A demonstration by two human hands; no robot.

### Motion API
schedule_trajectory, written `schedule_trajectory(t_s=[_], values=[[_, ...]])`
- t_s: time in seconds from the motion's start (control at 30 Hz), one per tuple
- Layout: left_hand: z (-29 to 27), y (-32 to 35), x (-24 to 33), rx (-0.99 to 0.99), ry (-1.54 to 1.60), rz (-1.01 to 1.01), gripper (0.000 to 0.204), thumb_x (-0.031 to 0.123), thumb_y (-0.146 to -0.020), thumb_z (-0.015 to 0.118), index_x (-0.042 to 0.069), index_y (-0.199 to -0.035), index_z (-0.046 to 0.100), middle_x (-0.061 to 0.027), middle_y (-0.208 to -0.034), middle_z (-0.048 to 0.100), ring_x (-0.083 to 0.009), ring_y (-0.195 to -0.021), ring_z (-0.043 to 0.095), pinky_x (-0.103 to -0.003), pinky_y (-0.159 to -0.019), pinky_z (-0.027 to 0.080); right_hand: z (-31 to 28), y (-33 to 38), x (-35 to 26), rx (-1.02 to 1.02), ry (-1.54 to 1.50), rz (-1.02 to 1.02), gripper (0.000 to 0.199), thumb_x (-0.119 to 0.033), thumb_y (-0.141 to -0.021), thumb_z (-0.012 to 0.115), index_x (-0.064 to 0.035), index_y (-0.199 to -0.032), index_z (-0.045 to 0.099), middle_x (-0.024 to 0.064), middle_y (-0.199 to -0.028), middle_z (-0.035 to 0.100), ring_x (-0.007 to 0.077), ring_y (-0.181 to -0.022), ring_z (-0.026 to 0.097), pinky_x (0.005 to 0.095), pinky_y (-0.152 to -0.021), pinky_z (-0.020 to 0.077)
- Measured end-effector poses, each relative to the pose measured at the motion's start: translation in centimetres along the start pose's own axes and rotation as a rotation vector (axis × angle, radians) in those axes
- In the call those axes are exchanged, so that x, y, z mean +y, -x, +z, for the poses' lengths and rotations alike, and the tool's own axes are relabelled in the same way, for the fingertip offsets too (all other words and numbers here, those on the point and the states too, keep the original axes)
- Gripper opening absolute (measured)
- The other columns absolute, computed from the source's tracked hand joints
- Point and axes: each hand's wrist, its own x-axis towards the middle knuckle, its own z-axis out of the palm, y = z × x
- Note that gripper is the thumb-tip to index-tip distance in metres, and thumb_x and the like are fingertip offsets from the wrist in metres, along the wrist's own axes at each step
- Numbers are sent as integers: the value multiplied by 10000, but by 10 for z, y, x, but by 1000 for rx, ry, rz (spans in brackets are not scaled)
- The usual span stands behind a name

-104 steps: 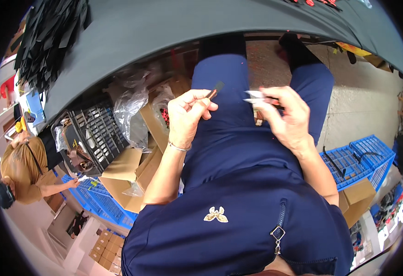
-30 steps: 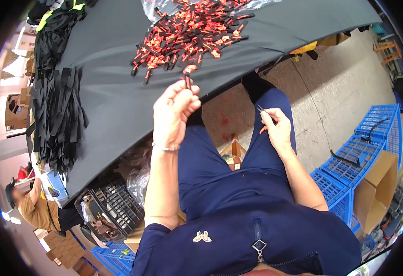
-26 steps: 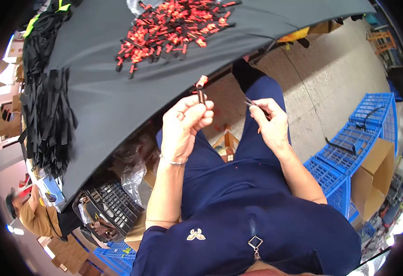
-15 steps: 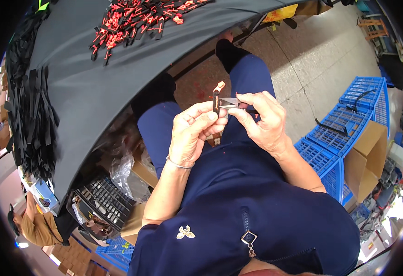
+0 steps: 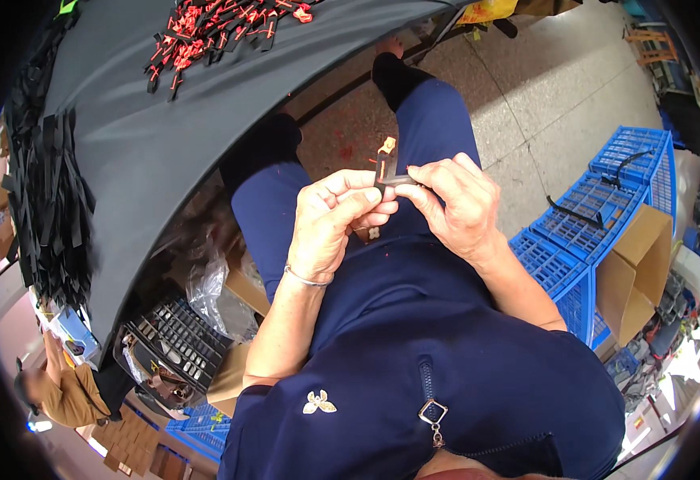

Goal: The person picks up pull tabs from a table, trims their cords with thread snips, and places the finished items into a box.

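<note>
Above my lap, my left hand (image 5: 327, 220) pinches a short black strap piece (image 5: 382, 166) with an orange tip and orange stitching, held upright between thumb and fingers. From the right, my right hand (image 5: 458, 206) is closed around small metal thread snips (image 5: 404, 181), whose handles its fingers mostly hide. The blades point left and meet the strap piece just above my left fingertips. A heap of similar black-and-orange strap pieces (image 5: 214, 36) lies on the dark table cover at the upper left.
The dark-covered table (image 5: 150, 144) curves along my left, with a bundle of black straps (image 5: 58, 208) over its far left side. Blue plastic crates (image 5: 582, 216) and an open cardboard box (image 5: 638, 272) stand at my right. Another person (image 5: 70, 392) is at the lower left.
The snips' blades have turned and look closer together, and they now touch the strap piece lower down. The heap and table sit slightly higher and further left in the view.
</note>
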Motion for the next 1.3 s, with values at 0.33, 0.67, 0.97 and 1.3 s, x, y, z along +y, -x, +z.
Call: schedule_trajectory(t_s=[0.33, 0.67, 0.97, 1.3], values=[[13, -5, -11, 192, -434, 195, 136, 17, -835, 585, -24, -950, 645, -104, -824, 685, -137, -689, 665, -238, -603, 537, 4, -12, -7, 28, -859, 804, 172, -98, -805, 707, -14, -912, 601, 8, -787, 617, 47, -727, 550, 214, -620, 456], [15, -8, -15, 183, -434, 187, 136, 61, -858, 606, -2, -967, 657, -63, -760, 666, -93, -654, 624, -230, -554, 499, 19, -23, 9, -222, -955, 805, 118, -104, -869, 631, -14, -936, 592, 7, -830, 623, 33, -745, 555, 192, -666, 450], [3, -13, -22, 104, -1, 20, 185, 137, -879, 619, -24, -968, 637, -62, -809, 662, -79, -657, 609, -208, -625, 520, 29, -13, 9, 37, -1012, 853, 164, -105, -831, 684, -5, -922, 592, 29, -842, 635, 48, -763, 572, 198, -699, 466], [12, -17, -24, 164, -149, 94, 174, 113, -876, 620, -30, -974, 631, -67, -811, 662, -87, -647, 612, -205, -627, 522, 22, -1, 12, -187, -786, 804, 81, -64, -850, 627, -6, -850, 571, 29, -730, 614, 63, -651, 559, 224, -595, 455]])
